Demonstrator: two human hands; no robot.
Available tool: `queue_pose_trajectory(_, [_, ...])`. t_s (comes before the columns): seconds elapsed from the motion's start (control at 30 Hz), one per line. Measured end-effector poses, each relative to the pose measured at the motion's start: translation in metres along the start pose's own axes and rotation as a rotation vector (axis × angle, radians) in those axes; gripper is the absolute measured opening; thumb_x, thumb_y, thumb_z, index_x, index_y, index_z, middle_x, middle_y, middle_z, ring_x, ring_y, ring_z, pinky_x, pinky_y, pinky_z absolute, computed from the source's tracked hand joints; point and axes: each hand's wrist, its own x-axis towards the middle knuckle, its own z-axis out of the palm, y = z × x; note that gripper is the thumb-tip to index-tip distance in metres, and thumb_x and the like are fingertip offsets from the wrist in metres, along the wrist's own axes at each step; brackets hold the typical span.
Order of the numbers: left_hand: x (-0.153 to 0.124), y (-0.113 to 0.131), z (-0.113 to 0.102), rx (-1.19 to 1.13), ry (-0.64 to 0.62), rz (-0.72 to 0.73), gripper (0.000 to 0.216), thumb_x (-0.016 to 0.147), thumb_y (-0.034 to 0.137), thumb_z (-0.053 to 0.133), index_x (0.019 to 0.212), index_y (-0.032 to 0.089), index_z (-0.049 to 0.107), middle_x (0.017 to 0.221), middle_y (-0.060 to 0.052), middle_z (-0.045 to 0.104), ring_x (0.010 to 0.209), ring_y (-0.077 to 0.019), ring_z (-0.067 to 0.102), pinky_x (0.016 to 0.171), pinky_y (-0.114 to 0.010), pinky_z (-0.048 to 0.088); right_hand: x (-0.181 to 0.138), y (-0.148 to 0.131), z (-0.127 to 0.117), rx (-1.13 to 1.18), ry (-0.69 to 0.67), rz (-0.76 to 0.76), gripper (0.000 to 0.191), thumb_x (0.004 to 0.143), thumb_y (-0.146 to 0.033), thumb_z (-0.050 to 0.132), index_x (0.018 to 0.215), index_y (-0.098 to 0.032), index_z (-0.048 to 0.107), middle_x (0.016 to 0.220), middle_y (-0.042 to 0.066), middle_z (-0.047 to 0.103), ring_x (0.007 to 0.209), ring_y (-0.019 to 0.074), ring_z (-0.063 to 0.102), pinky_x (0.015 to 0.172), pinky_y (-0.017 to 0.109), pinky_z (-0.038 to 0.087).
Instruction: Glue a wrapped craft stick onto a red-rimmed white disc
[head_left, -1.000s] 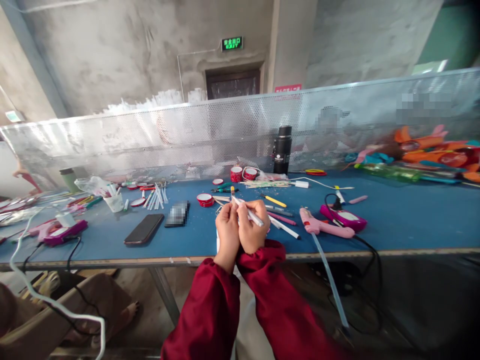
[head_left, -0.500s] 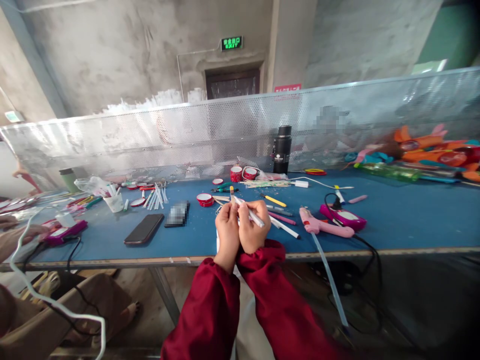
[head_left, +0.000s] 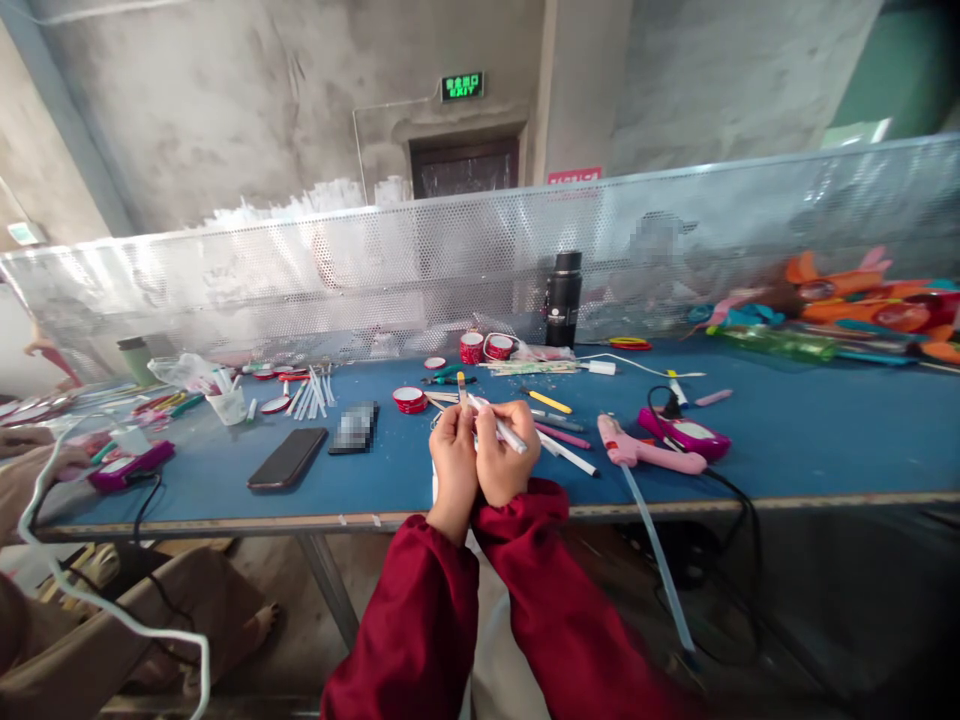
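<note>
Both my hands are raised together just above the near edge of the blue table (head_left: 787, 440). My right hand (head_left: 508, 462) grips a thin white stick (head_left: 504, 432) that slants up to the left. My left hand (head_left: 454, 464) presses against it and pinches the stick's upper end, where a small yellow tip (head_left: 460, 380) pokes out. Dark red sleeves cover both forearms. Several coloured sticks (head_left: 559, 434) lie on the table just beyond my hands.
A pink glue gun (head_left: 646, 452) with a long glue stick lies to the right, a purple one (head_left: 684, 432) behind it. A black phone (head_left: 288, 458), red tape rolls (head_left: 409, 398), a black flask (head_left: 564, 298) and a perforated metal screen (head_left: 300, 280) are around. Another person's arm (head_left: 30, 470) shows at left.
My hands and the stick stay almost still. At the far left, another person's arm has come in over the table by the purple glue gun.
</note>
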Motion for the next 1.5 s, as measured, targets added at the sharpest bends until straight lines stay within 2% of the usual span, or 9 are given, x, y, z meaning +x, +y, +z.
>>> queue_pose_trajectory(0.2, [0.0001,-0.0005,0.0004,0.017,0.009,0.003,0.03,0.094,0.048,0.062,0.082,0.02,0.064,0.078,-0.001,0.063,0.072,-0.0145,0.054,0.068,-0.025,0.045,0.0002,-0.0014,-0.0006,0.008,-0.04,-0.027,0.019,0.095,-0.039,0.062,0.085,-0.023,0.059,0.079,0.002,0.068,0.073,0.019,0.065,0.069,0.032,0.051])
queue_pose_trajectory(0.37, [0.0008,-0.0001,0.0007,0.026,0.021,0.007,0.031,0.094,0.048,0.062,0.083,0.02,0.064,0.079,-0.002,0.065,0.073,-0.0149,0.055,0.07,-0.025,0.046,-0.0001,-0.0019,-0.0012,-0.007,0.014,-0.002,0.018,0.095,-0.038,0.061,0.086,-0.023,0.06,0.081,0.003,0.068,0.076,0.0206,0.065,0.07,0.033,0.051])
queue_pose_trajectory(0.6, [0.0009,-0.0022,0.0,0.01,0.01,0.002,0.031,0.094,0.048,0.062,0.082,0.02,0.063,0.078,-0.001,0.064,0.071,-0.0145,0.054,0.068,-0.025,0.045,0.0005,-0.0008,-0.0019,-0.021,-0.058,-0.044,0.019,0.095,-0.038,0.062,0.084,-0.023,0.059,0.08,0.002,0.067,0.073,0.0188,0.063,0.068,0.032,0.049])
queue_pose_trajectory(0.8, [0.001,-0.0019,-0.0005,0.005,0.013,0.014,0.03,0.094,0.048,0.062,0.084,0.02,0.065,0.081,-0.002,0.065,0.074,-0.0151,0.056,0.071,-0.026,0.046,-0.0005,-0.0007,-0.0007,-0.005,0.009,-0.003,0.018,0.095,-0.038,0.061,0.086,-0.023,0.059,0.081,0.003,0.068,0.076,0.0202,0.065,0.069,0.033,0.051])
queue_pose_trajectory(1.0, [0.0004,-0.0008,-0.0001,0.013,0.015,0.004,0.032,0.094,0.051,0.061,0.082,0.021,0.064,0.079,-0.002,0.065,0.072,-0.0152,0.056,0.069,-0.026,0.046,0.0001,-0.0018,-0.0015,-0.018,-0.059,-0.046,0.018,0.095,-0.038,0.062,0.085,-0.023,0.059,0.08,0.002,0.068,0.074,0.0191,0.064,0.069,0.032,0.05])
queue_pose_trajectory(1.17, [-0.0001,0.0003,0.0001,0.006,0.018,0.015,0.03,0.094,0.048,0.062,0.084,0.021,0.065,0.08,-0.002,0.065,0.073,-0.0154,0.056,0.07,-0.026,0.047,-0.0004,-0.0019,-0.001,-0.008,0.004,-0.021,0.017,0.096,-0.037,0.061,0.086,-0.023,0.059,0.081,0.002,0.067,0.075,0.0196,0.065,0.069,0.032,0.051])
queue_pose_trajectory(1.33, [-0.0009,0.0013,-0.0007,0.02,0.016,0.007,0.031,0.095,0.048,0.061,0.083,0.02,0.064,0.081,-0.002,0.066,0.074,-0.0152,0.057,0.07,-0.025,0.047,0.0002,-0.0024,-0.0011,-0.012,-0.064,-0.054,0.018,0.095,-0.038,0.061,0.085,-0.023,0.059,0.079,0.001,0.067,0.072,0.0181,0.063,0.067,0.031,0.05])
queue_pose_trajectory(1.5, [-0.0012,0.003,-0.0001,0.012,0.012,0.004,0.03,0.095,0.048,0.06,0.086,0.02,0.065,0.081,-0.002,0.066,0.074,-0.0148,0.057,0.07,-0.025,0.047,-0.0008,-0.0013,-0.0002,0.015,-0.006,0.007,0.018,0.096,-0.038,0.061,0.087,-0.023,0.059,0.081,0.002,0.068,0.074,0.0192,0.066,0.068,0.032,0.052])
